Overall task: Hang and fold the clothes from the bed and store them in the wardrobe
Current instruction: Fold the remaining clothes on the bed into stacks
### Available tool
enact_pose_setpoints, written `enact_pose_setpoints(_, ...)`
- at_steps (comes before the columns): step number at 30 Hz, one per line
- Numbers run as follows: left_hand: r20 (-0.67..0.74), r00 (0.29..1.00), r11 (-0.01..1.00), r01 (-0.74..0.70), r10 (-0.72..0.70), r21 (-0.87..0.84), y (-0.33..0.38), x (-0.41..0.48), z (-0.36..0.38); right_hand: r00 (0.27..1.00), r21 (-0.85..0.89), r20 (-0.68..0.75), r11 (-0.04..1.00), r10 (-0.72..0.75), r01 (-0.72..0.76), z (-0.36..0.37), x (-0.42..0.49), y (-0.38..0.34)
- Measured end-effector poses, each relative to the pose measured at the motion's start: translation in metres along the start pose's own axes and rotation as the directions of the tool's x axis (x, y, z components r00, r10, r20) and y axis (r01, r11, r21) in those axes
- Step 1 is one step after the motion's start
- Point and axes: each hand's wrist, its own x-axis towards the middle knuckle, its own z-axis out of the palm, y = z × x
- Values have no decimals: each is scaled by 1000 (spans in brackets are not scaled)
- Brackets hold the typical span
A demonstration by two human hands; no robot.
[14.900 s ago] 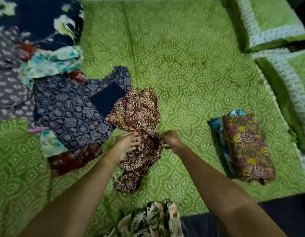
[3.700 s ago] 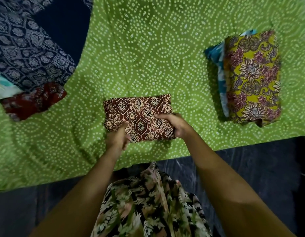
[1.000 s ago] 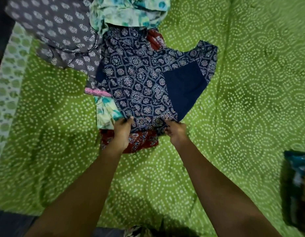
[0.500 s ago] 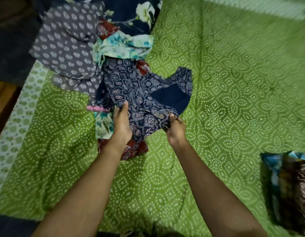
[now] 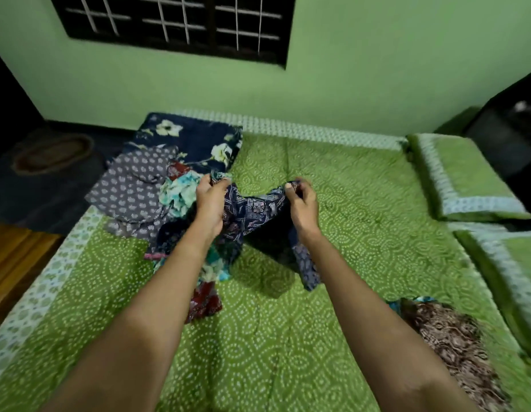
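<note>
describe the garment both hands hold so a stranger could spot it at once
On the green dotted bedspread, find the heap of unfolded clothes at its left. At the heap's right edge the navy printed garment hangs between the left hand and right hand. Only it is lifted and has a plain dark panel.

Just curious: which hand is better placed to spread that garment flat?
Right hand, probably: bare bedsheet lies on its side of the navy garment; the clothes pile crowds the left hand.
</note>
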Motion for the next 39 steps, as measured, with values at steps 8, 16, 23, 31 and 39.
enact_pose_setpoints(8,213,908,929,-370,360,7,76,-58,33,959,12,85,963,-270,270,-64,-17,-114)
enact_pose_setpoints(16,378,860,935,-274,343,-225,113,-87,35,919,-78,231,936,-318,343,-117,-14,-180)
enact_pose_setpoints(23,578,761,778,-543,296,316,123,-80,37,920,-369,349,876,-178,309,-132,-11,-201)
enact_pose_setpoints(31,455,805,762,-553,382,338,112,-61,40,873,-630,484,671,-53,390,-126,3,-176)
enact_pose_setpoints(39,766,581,599,-727,276,336,121,-65,42,835,-643,476,539,-276,544,-88,11,-198)
